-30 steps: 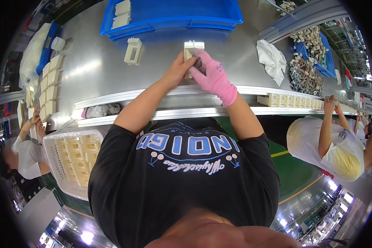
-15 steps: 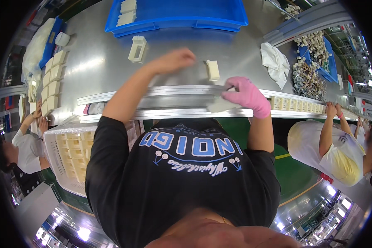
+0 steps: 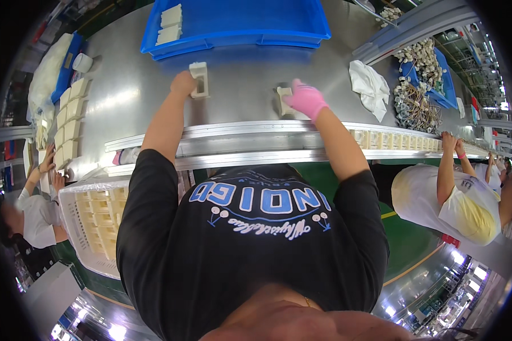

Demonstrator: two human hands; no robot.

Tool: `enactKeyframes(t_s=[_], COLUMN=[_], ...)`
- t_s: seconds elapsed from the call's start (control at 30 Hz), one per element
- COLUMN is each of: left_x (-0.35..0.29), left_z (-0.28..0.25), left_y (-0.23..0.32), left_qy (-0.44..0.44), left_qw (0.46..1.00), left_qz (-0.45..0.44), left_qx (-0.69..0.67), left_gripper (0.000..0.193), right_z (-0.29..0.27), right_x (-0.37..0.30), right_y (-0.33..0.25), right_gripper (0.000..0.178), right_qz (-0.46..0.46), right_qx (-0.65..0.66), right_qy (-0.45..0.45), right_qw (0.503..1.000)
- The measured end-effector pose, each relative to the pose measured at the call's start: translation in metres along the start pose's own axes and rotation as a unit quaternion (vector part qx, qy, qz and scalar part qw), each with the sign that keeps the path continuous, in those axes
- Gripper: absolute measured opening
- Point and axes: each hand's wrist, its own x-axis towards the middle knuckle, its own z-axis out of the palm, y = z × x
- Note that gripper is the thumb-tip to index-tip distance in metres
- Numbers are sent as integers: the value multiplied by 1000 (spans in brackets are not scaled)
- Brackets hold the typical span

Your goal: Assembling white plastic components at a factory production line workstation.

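My bare left hand (image 3: 183, 85) is closed on the left edge of a cream rectangular plastic housing (image 3: 203, 88) with an opening in its middle. The housing is on the metal worktable (image 3: 239, 79); my fingertips are partly hidden. To its right, my right hand (image 3: 307, 100), in a pink glove, has its thumb and fingers closed on a cream plastic block (image 3: 283, 103). That block also appears to be at the table surface. Both pieces lie beyond the aluminium rail track (image 3: 239, 129) that runs across in front of me.
A blue tray (image 3: 233, 41) with cream pieces stands at the far side. Stacked cream blocks (image 3: 71, 122) are at left, above a white crate (image 3: 91, 227). A white cloth (image 3: 368, 88) and wired parts (image 3: 415, 102) lie right. A row of housings (image 3: 392, 140) fills the right track. Co-workers flank me.
My left hand has moved left to the cream housing and closed on it. My right hand has left the track, where it held a pale piece, and reached forward to the cream block.
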Motion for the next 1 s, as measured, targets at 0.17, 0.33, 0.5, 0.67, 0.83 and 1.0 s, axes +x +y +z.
enactKeyframes(t_s=[0.17,0.33,0.5,0.67,0.83,1.0], left_x=[-27,-68,-108,-133,-136,-133], left_z=[-26,-45,-32,-15,-10,0], left_y=[32,80,128,153,153,147], left_qy=[-12,-7,-117,-156,-133,-54], left_qw=[972,863,776,721,682,719], left_qz=[47,63,67,84,114,210], left_qx=[-228,-500,-616,-670,-710,-660], left_gripper=[19,18,23,30,33,35], right_z=[20,1,-56,-33,-16,1], right_x=[22,8,-30,-42,-49,-43], right_y=[-21,-10,-39,-64,-79,-72], right_gripper=[37,33,26,19,36,43], right_qz=[31,-66,-74,-77,-148,-223], right_qx=[-93,61,402,463,396,321], right_qy=[-111,8,-174,4,216,274], right_qw=[989,996,896,883,880,879])
